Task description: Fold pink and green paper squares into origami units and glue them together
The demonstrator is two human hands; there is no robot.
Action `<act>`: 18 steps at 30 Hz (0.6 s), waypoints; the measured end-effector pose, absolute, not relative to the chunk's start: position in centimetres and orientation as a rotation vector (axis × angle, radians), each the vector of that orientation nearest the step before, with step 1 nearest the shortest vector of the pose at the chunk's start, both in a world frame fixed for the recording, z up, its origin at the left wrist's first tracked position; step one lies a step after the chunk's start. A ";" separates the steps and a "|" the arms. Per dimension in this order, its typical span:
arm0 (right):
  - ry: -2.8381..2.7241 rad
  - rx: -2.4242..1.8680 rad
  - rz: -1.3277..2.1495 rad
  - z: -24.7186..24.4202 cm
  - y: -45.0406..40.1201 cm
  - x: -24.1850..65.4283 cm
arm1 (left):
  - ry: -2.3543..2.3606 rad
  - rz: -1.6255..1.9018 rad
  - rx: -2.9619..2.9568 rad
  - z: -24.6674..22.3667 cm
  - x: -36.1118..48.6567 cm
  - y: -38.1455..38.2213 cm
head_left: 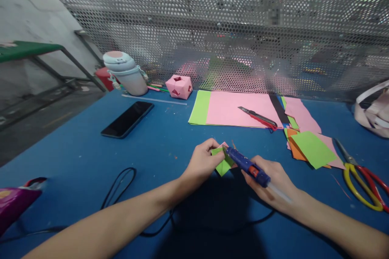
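Observation:
Between the fingers of my left hand point(203, 158) is a small folded piece of green and pink paper point(224, 165), held just above the blue table. My right hand point(270, 180) is wrapped round a dark blue hot glue gun point(247, 166) with a clear glue stick point(279, 192) sticking out of its back end. The gun's nozzle meets the top of the folded paper; whether glue is coming out is too small to tell. My left fingertips partly hide the paper.
Pink and green paper sheets point(231, 107) lie ahead under a red utility knife point(258, 117). Loose paper pieces point(313, 149) and scissors point(361, 180) sit at right. A phone point(128, 119), bottle point(126, 73) and pink paper ball point(179, 86) stand leftward. A black cable point(158, 232) runs near my arms.

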State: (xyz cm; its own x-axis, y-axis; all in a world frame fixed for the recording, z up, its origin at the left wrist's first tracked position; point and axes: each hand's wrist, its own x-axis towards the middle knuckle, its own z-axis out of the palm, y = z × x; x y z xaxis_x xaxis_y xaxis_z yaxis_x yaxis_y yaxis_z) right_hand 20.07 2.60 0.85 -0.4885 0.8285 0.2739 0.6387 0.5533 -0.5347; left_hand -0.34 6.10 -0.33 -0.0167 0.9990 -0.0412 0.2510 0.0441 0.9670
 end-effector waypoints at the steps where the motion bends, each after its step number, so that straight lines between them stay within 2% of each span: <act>1: -2.287 -1.180 0.485 0.9 2.6 20.1 | 1.423 1.053 1.353 -0.3 -0.3 6.1; 18: -2.296 -1.251 0.427 1.0 2.7 20.3 | 1.419 1.072 1.328 -0.5 -0.5 6.2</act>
State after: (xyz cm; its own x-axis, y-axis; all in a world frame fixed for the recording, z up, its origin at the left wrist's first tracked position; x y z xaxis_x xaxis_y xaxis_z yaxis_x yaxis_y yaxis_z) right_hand 20.28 2.66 0.98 -0.4618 0.8460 0.2664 0.6938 0.5317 -0.4857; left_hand -0.49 6.16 -0.46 -0.0297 0.9985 -0.0456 0.2290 0.0513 0.9721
